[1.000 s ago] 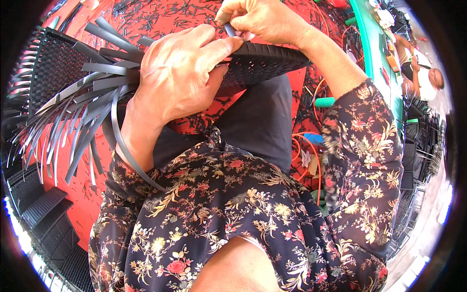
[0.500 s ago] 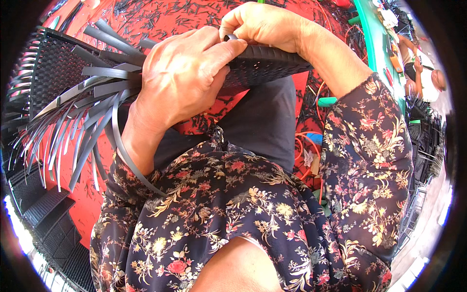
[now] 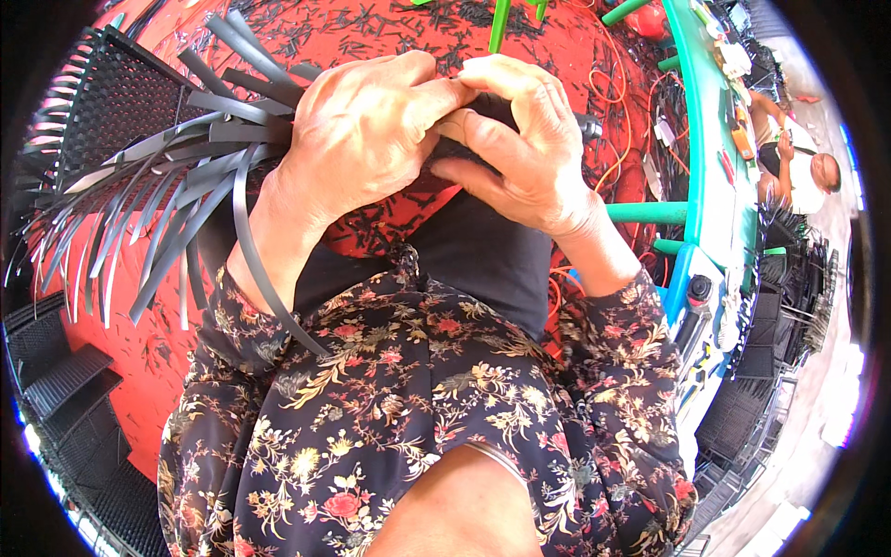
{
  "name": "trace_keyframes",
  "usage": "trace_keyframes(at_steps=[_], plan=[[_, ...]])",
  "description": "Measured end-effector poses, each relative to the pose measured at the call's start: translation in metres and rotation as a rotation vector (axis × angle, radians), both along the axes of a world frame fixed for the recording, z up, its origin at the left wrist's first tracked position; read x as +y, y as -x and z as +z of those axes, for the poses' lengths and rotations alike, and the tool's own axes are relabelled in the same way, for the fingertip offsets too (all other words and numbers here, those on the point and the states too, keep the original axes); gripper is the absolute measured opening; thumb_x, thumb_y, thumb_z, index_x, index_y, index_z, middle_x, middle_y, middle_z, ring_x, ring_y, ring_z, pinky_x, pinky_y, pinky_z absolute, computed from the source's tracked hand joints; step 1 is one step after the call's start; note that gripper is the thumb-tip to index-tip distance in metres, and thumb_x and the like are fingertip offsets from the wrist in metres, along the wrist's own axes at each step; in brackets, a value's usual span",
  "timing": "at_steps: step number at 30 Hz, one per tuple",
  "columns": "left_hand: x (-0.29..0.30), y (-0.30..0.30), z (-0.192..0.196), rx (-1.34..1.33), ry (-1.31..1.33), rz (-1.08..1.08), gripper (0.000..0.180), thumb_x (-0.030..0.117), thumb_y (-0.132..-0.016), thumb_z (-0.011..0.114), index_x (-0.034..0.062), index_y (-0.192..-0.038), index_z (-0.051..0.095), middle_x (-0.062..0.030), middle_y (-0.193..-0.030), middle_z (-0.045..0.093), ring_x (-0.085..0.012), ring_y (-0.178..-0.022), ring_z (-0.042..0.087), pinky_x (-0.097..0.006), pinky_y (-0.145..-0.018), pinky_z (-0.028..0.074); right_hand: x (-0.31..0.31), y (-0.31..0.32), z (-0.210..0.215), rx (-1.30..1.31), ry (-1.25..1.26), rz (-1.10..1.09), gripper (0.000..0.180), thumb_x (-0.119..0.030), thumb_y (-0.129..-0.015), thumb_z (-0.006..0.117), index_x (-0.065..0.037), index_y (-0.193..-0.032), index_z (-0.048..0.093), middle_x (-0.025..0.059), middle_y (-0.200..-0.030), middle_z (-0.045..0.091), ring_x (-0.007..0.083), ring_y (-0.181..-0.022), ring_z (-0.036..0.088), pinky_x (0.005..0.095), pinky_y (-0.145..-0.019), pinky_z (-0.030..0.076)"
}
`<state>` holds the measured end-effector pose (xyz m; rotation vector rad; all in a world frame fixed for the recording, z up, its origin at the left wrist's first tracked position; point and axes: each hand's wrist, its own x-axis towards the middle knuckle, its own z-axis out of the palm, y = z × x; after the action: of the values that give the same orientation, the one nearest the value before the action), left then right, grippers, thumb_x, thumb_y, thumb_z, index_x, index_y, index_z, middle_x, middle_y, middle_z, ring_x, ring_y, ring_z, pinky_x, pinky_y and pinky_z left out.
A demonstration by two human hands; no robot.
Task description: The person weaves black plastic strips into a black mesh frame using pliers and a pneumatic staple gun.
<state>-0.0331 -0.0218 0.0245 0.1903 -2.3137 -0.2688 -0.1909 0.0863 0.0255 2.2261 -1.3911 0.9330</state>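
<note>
Both my hands meet at the woven black plastic piece (image 3: pixel 490 110), most of which they cover. My left hand (image 3: pixel 357 139) is closed on it, its thumb pointing right along the upper edge. My right hand (image 3: pixel 529 139) bends round the same piece, fingertips against the left thumb; whatever is pinched there is hidden. Long flat black strips (image 3: pixel 200 186) fan out loose to the left of my left hand. One longer strip (image 3: pixel 249 223) curves down past my left wrist to the shirt.
A larger black woven panel (image 3: pixel 139 88) with strip ends stands at the far left. Black scraps litter the red floor (image 3: pixel 153 371). A green table (image 3: pixel 691 121) with tools runs along the right, with orange cords beside it. Another person (image 3: pixel 796 153) sits beyond it.
My right hand has come down from the far edge and turned, now in front of the woven piece. My left hand has shifted slightly right. The view has moved, showing more of the table.
</note>
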Motion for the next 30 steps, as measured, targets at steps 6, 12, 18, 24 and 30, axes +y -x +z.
trace_keyframes(at_steps=[6,12,18,24,30], plan=[[-0.008,-0.001,-0.008,0.0,0.045,0.007,0.027,0.004,-0.07,0.068,0.0081,-0.096,0.067,-0.0071,-0.077,0.058,-0.0291,-0.07,0.061,-0.039,-0.058,0.049,-0.013,0.005,-0.015,0.081,0.149,-0.015,0.024,-0.017,-0.066,0.072,-0.012,-0.088,0.066,0.0073,-0.111,0.057,0.0293,-0.105,0.056,0.0433,-0.089,0.045],[-0.01,-0.003,-0.007,-0.033,0.027,-0.02,0.03,0.005,-0.07,0.068,0.009,-0.1,0.065,-0.0073,-0.078,0.057,-0.0296,-0.071,0.061,-0.04,-0.058,0.048,-0.001,-0.006,-0.003,-0.026,0.243,0.034,0.011,-0.011,-0.072,0.071,-0.009,-0.08,0.063,0.0059,-0.096,0.062,0.0283,-0.1,0.06,0.0433,-0.082,0.043],[-0.001,-0.005,-0.003,-0.028,0.026,0.005,0.027,0.013,-0.071,0.071,0.0083,-0.095,0.062,-0.0075,-0.079,0.057,-0.0298,-0.071,0.06,-0.04,-0.058,0.048,0.015,-0.01,0.008,-0.034,0.188,0.013,0.01,-0.006,-0.073,0.07,-0.007,-0.078,0.061,0.0033,-0.083,0.064,0.0225,-0.089,0.066,0.0432,-0.087,0.043],[0.016,-0.002,-0.002,-0.053,0.029,0.144,0.027,0.024,-0.071,0.075,0.0067,-0.084,0.059,-0.0061,-0.076,0.056,-0.0278,-0.071,0.06,-0.039,-0.061,0.047,-0.003,0.004,0.033,0.02,0.121,0.007,0.013,-0.002,-0.076,0.07,-0.006,-0.085,0.063,0.0047,-0.082,0.066,0.0229,-0.086,0.067,0.0425,-0.088,0.047],[0.019,0.002,0.001,-0.01,0.055,0.163,0.03,0.026,-0.068,0.076,0.0061,-0.083,0.059,-0.006,-0.075,0.056,-0.0272,-0.071,0.06,-0.038,-0.062,0.047,-0.032,0.021,0.042,-0.281,-0.287,0.003,0.007,-0.003,-0.08,0.069,-0.001,-0.086,0.065,0.0082,-0.082,0.067,0.0205,-0.077,0.064,0.0316,-0.074,0.052]])
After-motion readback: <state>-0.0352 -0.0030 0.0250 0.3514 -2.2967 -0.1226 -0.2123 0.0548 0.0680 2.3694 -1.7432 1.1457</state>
